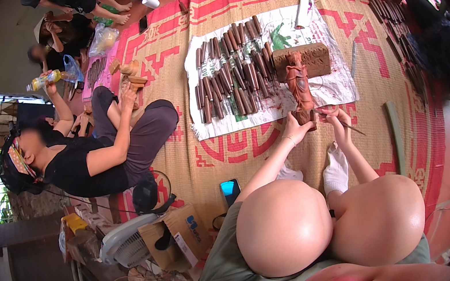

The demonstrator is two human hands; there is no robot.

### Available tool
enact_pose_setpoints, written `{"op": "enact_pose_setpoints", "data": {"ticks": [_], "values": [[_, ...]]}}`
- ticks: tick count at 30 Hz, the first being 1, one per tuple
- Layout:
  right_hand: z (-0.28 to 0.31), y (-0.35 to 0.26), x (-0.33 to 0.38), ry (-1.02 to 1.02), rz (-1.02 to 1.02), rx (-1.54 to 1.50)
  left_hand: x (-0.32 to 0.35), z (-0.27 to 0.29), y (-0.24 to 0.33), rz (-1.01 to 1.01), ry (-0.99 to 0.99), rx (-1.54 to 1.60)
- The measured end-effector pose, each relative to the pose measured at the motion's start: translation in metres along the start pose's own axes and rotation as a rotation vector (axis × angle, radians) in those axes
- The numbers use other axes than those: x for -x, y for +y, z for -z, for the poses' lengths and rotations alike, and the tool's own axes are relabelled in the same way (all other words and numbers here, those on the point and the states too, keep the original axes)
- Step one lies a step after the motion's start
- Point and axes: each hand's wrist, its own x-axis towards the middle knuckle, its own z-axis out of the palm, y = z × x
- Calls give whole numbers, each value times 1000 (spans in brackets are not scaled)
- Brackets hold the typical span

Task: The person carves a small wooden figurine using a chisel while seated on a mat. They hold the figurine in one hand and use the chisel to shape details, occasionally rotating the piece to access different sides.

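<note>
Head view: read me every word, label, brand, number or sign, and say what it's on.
I won't copy wording; here's where it stands.
White sheet: green lettering, partly under tools.
Cardboard box: blue lettering.
Wooden block: marks too blurred to read.
Yellow bottle: label too small to read.

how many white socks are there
2: the left sock, mostly hidden behind the left knee, and the right sock, below the right hand. Others could be hidden.
</note>
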Motion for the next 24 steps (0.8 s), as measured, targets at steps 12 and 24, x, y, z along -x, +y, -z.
{"op": "enact_pose_setpoints", "data": {"ticks": [12, 24], "values": [[8, -7, 1, -3, -136, -67, -3, -2, -13, 18, -12, -3], [14, 1, 38, -1, -134, -31, -15, -9, -32, -132, 35, 230]]}}
